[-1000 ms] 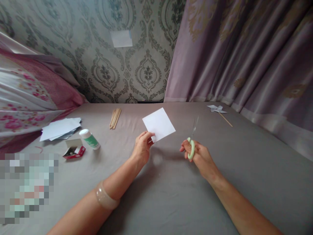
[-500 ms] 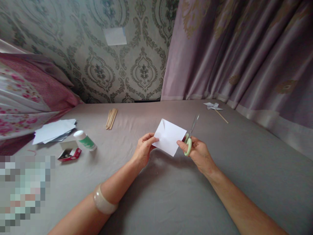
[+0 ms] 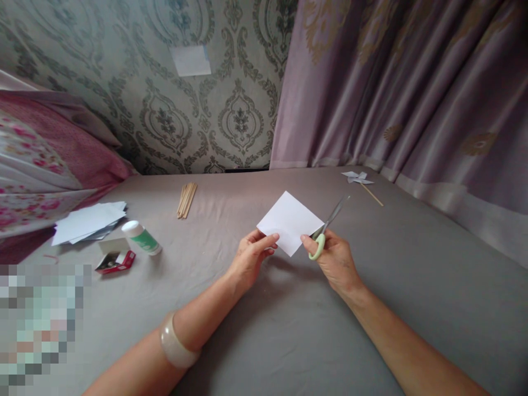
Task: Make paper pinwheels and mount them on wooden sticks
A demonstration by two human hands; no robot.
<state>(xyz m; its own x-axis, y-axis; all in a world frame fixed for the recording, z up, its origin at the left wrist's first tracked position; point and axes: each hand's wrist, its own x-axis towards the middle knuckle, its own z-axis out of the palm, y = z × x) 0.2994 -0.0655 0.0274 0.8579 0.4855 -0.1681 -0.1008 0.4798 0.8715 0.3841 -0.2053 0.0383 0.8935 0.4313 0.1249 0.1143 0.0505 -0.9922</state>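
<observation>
A square sheet of white paper [image 3: 290, 220] is held up over the grey cloth, one corner pointing away from me. My left hand [image 3: 252, 254] pinches its left side, thumb on top and fingers beneath. At the right edge, my right hand [image 3: 334, 257] has its thumb against the paper. The same hand also holds scissors [image 3: 317, 247] by their pale green handles. Their metal blades point away to the upper right, beside the paper. The fingers under the sheet are partly hidden.
On the left lie a stack of paper [image 3: 88, 223], a white and green glue bottle [image 3: 142, 237] and a small open red box [image 3: 115, 259]. Wooden sticks [image 3: 187, 201] lie farther back. A paper pinwheel [image 3: 357, 177] on a stick rests at the back right.
The paper has turned in my hands, and its creased corner at the top no longer shows. My left thumb has shifted along the sheet. The scissors now lean further right.
</observation>
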